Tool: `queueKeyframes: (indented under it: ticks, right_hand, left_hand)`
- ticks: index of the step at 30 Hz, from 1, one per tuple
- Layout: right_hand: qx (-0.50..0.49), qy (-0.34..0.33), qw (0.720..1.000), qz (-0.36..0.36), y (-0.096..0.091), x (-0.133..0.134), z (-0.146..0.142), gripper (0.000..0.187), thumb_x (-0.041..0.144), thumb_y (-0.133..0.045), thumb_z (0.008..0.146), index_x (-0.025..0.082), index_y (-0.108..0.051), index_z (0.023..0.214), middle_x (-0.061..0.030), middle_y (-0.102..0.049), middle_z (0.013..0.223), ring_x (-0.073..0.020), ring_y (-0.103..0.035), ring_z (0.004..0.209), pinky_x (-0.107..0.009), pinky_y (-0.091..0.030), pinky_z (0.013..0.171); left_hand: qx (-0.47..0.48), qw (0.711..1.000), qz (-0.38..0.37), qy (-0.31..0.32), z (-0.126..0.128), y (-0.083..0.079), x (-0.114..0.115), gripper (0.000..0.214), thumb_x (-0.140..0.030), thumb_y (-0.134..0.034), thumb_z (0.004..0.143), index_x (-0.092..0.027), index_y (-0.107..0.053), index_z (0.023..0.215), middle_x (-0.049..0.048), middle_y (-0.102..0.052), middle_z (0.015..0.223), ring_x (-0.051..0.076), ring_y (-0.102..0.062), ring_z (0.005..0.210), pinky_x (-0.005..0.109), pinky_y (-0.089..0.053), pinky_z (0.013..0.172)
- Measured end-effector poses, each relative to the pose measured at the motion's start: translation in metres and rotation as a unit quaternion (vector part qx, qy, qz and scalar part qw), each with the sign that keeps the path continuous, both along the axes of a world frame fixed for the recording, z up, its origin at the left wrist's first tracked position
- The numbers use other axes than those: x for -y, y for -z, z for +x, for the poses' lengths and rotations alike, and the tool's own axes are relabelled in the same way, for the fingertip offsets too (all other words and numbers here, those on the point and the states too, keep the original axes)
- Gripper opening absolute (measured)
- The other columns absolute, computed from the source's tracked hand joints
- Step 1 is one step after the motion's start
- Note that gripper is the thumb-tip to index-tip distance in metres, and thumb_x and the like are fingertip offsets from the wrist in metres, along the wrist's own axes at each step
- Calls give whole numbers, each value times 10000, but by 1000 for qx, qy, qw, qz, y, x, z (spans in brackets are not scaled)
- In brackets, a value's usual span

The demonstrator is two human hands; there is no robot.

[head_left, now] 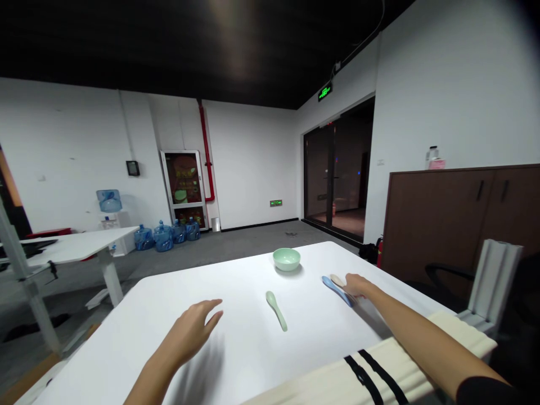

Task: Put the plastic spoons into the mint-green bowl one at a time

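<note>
My right hand (356, 284) reaches out over the white table (236, 360) and its fingers are closed on the handle of a blue spoon (335, 289). A pale beige spoon (337, 279) lies right beside the blue one, touching or nearly touching my fingers. A green spoon (276, 309) lies alone near the table's middle. Behind it stands a green bowl (287, 259). My left hand (192, 331) hovers palm down over the table's left part, fingers stretched out, holding nothing.
A cream cloth with two black stripes (379, 371) lies on the near right edge. A dark office chair (459, 281) and a brown cabinet (455, 219) stand to the right. Another white desk (76, 244) is at the left, with water jugs (162, 236) by the far wall.
</note>
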State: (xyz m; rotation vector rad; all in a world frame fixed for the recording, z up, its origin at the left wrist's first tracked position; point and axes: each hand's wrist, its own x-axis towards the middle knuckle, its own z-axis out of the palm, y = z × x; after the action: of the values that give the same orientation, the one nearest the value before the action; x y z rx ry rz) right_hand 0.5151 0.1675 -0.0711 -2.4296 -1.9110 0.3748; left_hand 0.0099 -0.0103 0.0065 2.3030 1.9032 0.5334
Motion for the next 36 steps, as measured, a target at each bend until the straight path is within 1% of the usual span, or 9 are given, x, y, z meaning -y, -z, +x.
queueKeyframes:
  ticks: [4,6,10,13,19,24,29,33,36]
  right_hand:
    - [2,2,1000,7,-1,1,0,376,309,-653,748,72,-663,1040,-224,-667,1056,-266,-669,800,-324,-452,630]
    - [8,1,1000,16,-2,0,1,390,346,-649,760,82,-664,1047,-222,-665,1074,-273,-668,852,-322,-455,658]
    - [14,-5,998,63,-5,-2,-1,431,445,-604,803,96,-666,1050,-213,-657,1101,-283,-645,976,-321,-451,736]
    - [18,-19,996,84,-7,-3,-8,434,471,-547,841,107,-666,1045,-204,-654,1111,-293,-636,1005,-327,-447,753]
    - [35,-58,995,69,-5,-5,-23,325,365,-585,815,124,-676,1013,-181,-659,1118,-307,-638,1011,-327,-447,741]
    - [28,-23,995,91,-5,-5,-14,395,446,-570,840,121,-670,1043,-213,-649,1134,-294,-636,1021,-334,-453,771]
    - [49,-20,995,81,-2,-5,-4,414,454,-549,844,115,-662,1053,-215,-648,1133,-307,-643,995,-341,-454,733]
    - [32,-28,995,86,-3,-5,-9,430,476,-502,862,110,-675,1008,-212,-663,1063,-305,-650,959,-332,-440,700]
    - [24,-33,995,90,-4,-5,-16,365,422,-568,817,121,-680,991,-195,-666,1048,-288,-654,949,-309,-425,687]
  left_hand:
    - [1,1000,6,-2,0,-1,1,538,-574,-352,911,-273,-598,1284,53,-622,1326,280,-559,1235,405,-455,997]
    - [2,1000,9,0,0,-1,1,539,-576,-354,911,-272,-599,1283,55,-625,1323,281,-563,1232,402,-457,994]
    - [-1,1000,4,0,2,-1,0,541,-569,-348,915,-267,-590,1293,55,-620,1329,279,-556,1238,403,-451,1000]
    - [1,1000,3,0,3,-1,0,541,-571,-347,915,-270,-588,1295,54,-619,1329,280,-555,1237,407,-451,999]
    - [3,1000,4,3,5,-2,1,555,-580,-344,913,-263,-590,1296,64,-621,1325,287,-564,1225,413,-457,991]
    - [5,1000,13,3,3,1,-1,552,-587,-351,906,-274,-600,1286,55,-630,1314,283,-571,1219,402,-465,985]
    - [5,1000,16,6,2,2,-2,554,-584,-356,904,-266,-601,1286,61,-629,1315,284,-569,1221,404,-458,995]
    - [2,1000,12,4,2,1,-1,550,-579,-351,907,-268,-599,1286,56,-628,1317,283,-566,1226,410,-454,1000]
    - [5,1000,14,2,2,0,0,552,-585,-353,905,-271,-600,1285,55,-629,1315,284,-573,1217,405,-463,986]
